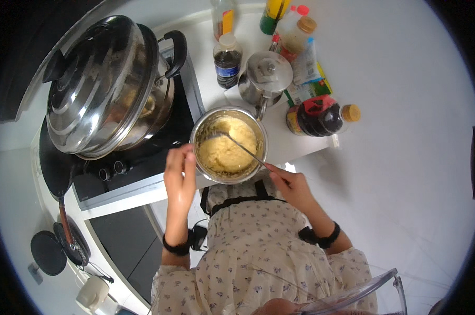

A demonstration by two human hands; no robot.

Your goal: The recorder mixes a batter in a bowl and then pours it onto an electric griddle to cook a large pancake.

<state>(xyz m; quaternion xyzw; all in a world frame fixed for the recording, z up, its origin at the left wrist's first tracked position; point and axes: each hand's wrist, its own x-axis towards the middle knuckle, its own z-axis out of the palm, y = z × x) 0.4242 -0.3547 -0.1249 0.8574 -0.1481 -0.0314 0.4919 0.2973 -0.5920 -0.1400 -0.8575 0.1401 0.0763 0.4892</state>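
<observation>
A round stainless steel bowl stands in front of me at the counter's edge, holding a lumpy pale yellow mash. My left hand grips the bowl's left rim between thumb and fingers. In my right hand is the long thin handle of a metal utensil. Its head lies in the mash at the upper left; blur hides whether it is a fork or a spoon. Bits of mash cling to the bowl's inner wall.
Left of the bowl, a large lidded steel pot sits on a black glass cooktop, beside a dark frying pan. Behind the bowl are a lidded steel pitcher and a dark-liquid bottle. A soy-sauce-like bottle stands at right.
</observation>
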